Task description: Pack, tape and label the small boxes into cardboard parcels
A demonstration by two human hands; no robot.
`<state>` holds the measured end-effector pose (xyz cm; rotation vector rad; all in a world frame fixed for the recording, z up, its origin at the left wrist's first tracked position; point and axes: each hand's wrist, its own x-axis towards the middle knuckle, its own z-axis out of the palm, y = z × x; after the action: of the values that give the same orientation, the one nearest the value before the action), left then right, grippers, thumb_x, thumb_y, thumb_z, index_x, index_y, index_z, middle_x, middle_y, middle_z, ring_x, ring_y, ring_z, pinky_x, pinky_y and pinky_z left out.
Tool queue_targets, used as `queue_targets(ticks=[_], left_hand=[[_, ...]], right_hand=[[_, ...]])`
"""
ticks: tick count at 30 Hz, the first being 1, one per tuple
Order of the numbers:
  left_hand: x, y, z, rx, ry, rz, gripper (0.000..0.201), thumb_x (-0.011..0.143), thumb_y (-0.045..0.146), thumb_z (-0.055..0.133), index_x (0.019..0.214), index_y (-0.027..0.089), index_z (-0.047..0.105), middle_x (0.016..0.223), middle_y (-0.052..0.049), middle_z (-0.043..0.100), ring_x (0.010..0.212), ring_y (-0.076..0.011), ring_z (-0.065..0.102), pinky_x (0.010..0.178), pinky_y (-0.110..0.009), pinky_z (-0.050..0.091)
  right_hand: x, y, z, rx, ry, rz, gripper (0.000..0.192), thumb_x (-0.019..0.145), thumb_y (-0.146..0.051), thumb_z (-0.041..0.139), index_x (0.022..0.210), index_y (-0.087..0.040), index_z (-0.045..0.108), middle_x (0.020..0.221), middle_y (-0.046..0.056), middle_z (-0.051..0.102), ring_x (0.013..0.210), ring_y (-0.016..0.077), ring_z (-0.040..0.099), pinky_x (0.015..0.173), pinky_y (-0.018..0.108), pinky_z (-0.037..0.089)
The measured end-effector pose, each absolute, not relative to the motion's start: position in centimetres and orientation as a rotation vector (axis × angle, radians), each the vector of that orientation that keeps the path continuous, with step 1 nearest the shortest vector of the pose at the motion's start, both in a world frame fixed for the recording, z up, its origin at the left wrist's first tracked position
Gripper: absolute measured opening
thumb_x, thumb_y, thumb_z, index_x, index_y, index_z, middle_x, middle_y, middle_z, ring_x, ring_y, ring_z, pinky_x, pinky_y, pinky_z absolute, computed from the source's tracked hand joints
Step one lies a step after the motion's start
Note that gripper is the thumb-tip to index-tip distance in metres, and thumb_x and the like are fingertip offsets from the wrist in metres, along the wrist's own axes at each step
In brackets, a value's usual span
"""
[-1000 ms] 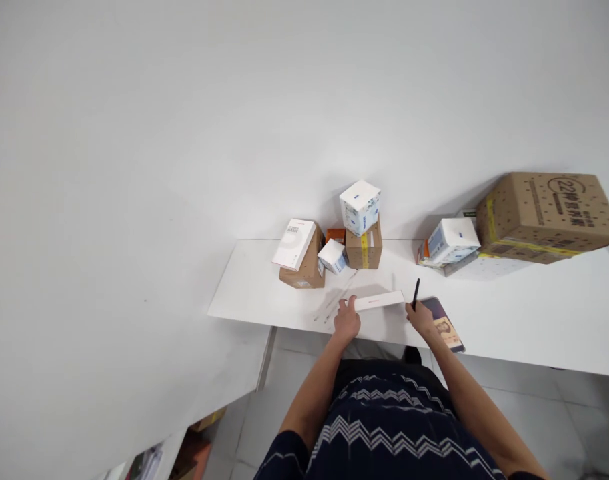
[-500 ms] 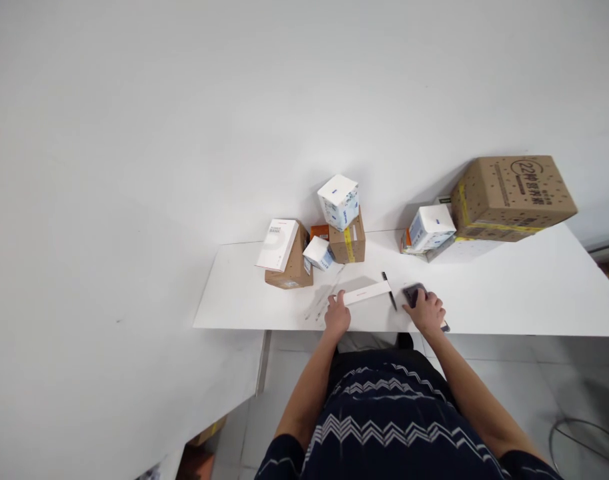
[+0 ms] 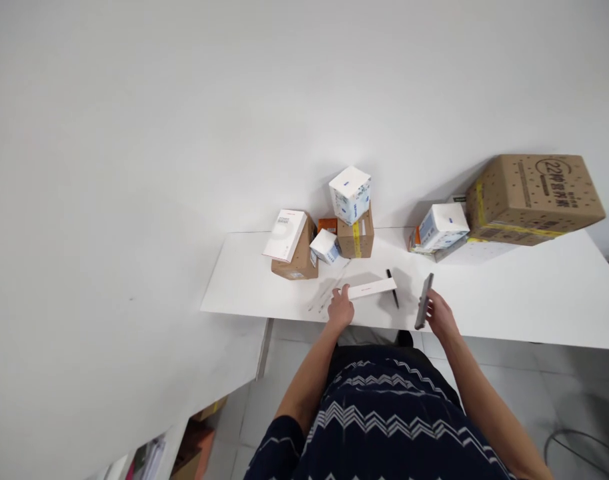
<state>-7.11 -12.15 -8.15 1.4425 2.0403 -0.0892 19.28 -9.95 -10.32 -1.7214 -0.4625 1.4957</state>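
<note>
Closed around the near end of a long, slim white box (image 3: 373, 288) is my left hand (image 3: 341, 308). The box slants slightly up to the right, its far end over a black pen (image 3: 393, 289) on the table. My right hand (image 3: 440, 316) grips a dark grey smartphone (image 3: 424, 301), tilted on edge so that mostly its narrow side faces me. The phone is to the right of the pen, near the table's front edge. Some of my right fingers are hidden behind it.
The white table (image 3: 534, 300) runs along a wall. At its back left stand cardboard boxes (image 3: 355, 241), a white power bank box (image 3: 285, 235) and small white cartons (image 3: 351, 193). Farther right are another white carton (image 3: 443, 227) and a large cardboard box (image 3: 539, 193).
My right hand has picked the phone up from the table and turned it on edge. The left hand keeps hold of the slim white box. The whole view has shifted slightly.
</note>
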Motion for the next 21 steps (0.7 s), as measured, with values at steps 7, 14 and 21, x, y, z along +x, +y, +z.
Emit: queue_targets(ticks=[7,14,21], left_hand=[[-7.1,-12.4,-8.3,1.445,2.057,-0.087,0.057,0.084,0.016,0.037,0.136,0.035,0.026,0.136,-0.008,0.035,0.111,-0.024,0.052,0.085,-0.036,0.045],[-7.2,-12.3,-7.6,1.419,2.032,-0.033,0.044,0.089,0.042,0.039,0.131,0.03,0.035,0.124,-0.01,0.047,0.101,-0.0243,0.057,0.079,-0.034,0.046],[-7.1,-12.1,-6.4,1.342,2.029,0.075,0.043,0.086,0.053,0.04,0.119,0.027,0.048,0.118,-0.01,0.055,0.095,-0.025,0.06,0.075,-0.034,0.046]], right_hand=[[14.4,-10.8,-3.2,-0.846,-0.109,2.183,0.048,0.084,-0.046,0.044,0.112,-0.011,0.061,0.101,0.015,0.07,0.083,0.0237,0.068,0.077,0.039,0.055],[8.5,-13.3,-3.7,-0.695,0.042,2.566,0.052,0.088,-0.045,0.041,0.12,-0.008,0.057,0.102,0.016,0.071,0.084,0.0251,0.069,0.079,0.042,0.055],[7.6,-13.6,-3.8,-0.639,0.03,2.662,0.055,0.087,-0.047,0.039,0.12,-0.007,0.057,0.103,0.017,0.07,0.085,0.0264,0.069,0.08,0.044,0.054]])
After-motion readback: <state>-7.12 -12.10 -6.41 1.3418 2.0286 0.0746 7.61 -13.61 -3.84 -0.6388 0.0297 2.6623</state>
